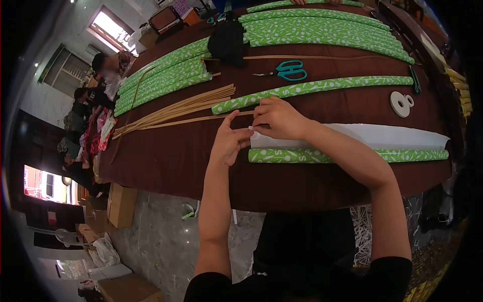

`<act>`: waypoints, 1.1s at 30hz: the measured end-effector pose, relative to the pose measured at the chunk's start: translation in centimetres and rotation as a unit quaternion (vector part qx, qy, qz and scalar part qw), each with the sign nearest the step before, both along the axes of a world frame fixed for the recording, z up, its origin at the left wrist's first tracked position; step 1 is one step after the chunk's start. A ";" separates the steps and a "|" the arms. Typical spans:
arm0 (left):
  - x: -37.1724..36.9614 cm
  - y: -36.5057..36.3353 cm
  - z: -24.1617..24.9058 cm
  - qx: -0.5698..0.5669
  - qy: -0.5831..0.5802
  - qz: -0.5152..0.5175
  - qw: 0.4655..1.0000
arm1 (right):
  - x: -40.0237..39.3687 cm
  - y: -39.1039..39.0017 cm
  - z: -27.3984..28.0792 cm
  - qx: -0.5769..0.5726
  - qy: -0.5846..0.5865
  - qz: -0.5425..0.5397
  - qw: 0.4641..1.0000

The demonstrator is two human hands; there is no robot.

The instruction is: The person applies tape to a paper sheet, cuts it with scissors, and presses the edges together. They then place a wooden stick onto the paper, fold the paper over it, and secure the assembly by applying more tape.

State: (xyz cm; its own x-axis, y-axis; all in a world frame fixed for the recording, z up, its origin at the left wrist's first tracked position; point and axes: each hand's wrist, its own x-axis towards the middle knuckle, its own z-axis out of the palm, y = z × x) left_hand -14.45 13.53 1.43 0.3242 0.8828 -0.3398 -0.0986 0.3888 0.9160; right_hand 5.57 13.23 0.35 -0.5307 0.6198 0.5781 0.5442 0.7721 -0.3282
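Observation:
My left hand (229, 143) is at the left end of a partly rolled sheet, its fingers apart. One fingertip meets a small white piece (251, 129), perhaps tape. My right hand (278, 119) bends its fingers together beside that piece at the sheet's upper left corner; what they pinch is hidden. The sheet shows a white underside (372, 135) above a green roll (282, 156) with white vegetable and letter prints, and my right forearm crosses it. Just beyond my hands lies a finished-looking narrow green roll (342, 85).
Teal-handled scissors (292, 70), white tape rolls (400, 104), thin wooden strips (186, 104) and a black cloth item (226, 42) lie on the brown-covered table (166, 161). Green rolls (322, 27) are stacked behind. Another person's hands show at the far edge; people sit at left.

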 end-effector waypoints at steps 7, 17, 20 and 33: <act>-0.1 0.0 -0.2 0.035 0.027 -0.006 0.999 | -0.2 0.1 -0.2 -0.004 0.001 0.000 1.000; -0.2 -0.1 -0.2 0.039 0.021 -0.004 0.999 | -0.8 -0.3 -0.5 0.064 -0.016 -0.002 0.998; -0.1 -0.3 0.0 0.045 0.021 -0.005 0.999 | -1.3 -0.3 -0.9 0.082 -0.009 -0.020 0.996; -0.3 -0.1 0.0 0.059 0.031 -0.022 0.998 | -1.3 -0.4 -0.4 -0.075 0.074 -0.083 0.991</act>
